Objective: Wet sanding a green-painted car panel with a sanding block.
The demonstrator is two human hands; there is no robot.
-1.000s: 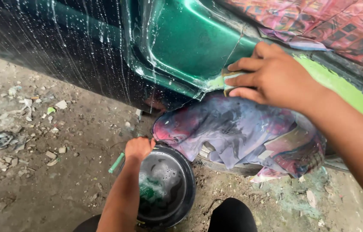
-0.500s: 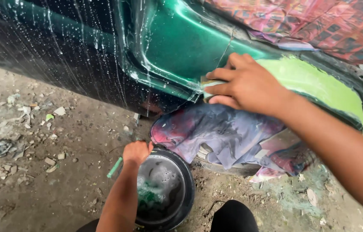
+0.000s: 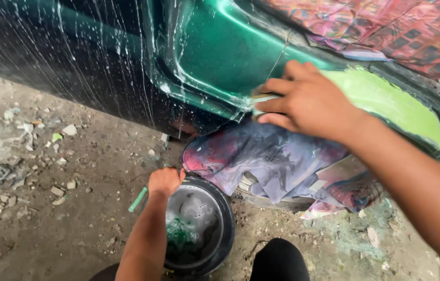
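My right hand [image 3: 308, 101] presses a small pale sanding pad [image 3: 259, 99] flat against the wet green car body [image 3: 220, 57], at the front edge of a light green filler patch [image 3: 391, 101] on the wheel arch. My left hand [image 3: 163, 181] is closed on the rim of a black bucket [image 3: 199, 226] on the ground, with a green stick-like handle [image 3: 138, 199] showing beside the fist. Murky water with green residue fills the bucket. A stained, multicoloured cloth [image 3: 277, 161] covers the wheel below the arch.
Patterned reddish paper or cloth [image 3: 386, 26] masks the upper body panel. White water streaks run down the dark door [image 3: 74, 57]. The dirt ground [image 3: 48, 171] is strewn with small stones and debris. My dark-clad knee [image 3: 277, 260] is beside the bucket.
My right hand has slid the pad leftward along the wheel arch, uncovering more of the light green patch. The left hand stays at the bucket rim.
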